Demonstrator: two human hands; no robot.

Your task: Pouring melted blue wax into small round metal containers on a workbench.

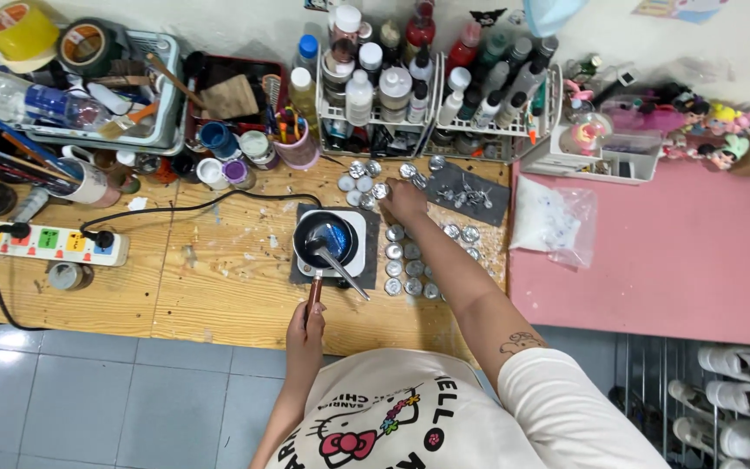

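While pan sits hot, keep work steady. Wooden surface: hot plate sits mid, toward near edge. Small dark pan rests on plate, blue melt inside, handle pointing at near edge. My left hand closed round handle: hold level, no tilt. My right hand curled over small metal cups beyond plate; grip hidden, cannot tell. Keep forearm clear of pan rim.

A small dark metal pan with shimmering blue liquid sits on a white hot plate near the front edge of the wooden surface, its brown handle pointing toward that edge. Shiny round silver tin cups stand upright in rows just right of it, more clustered toward the back.
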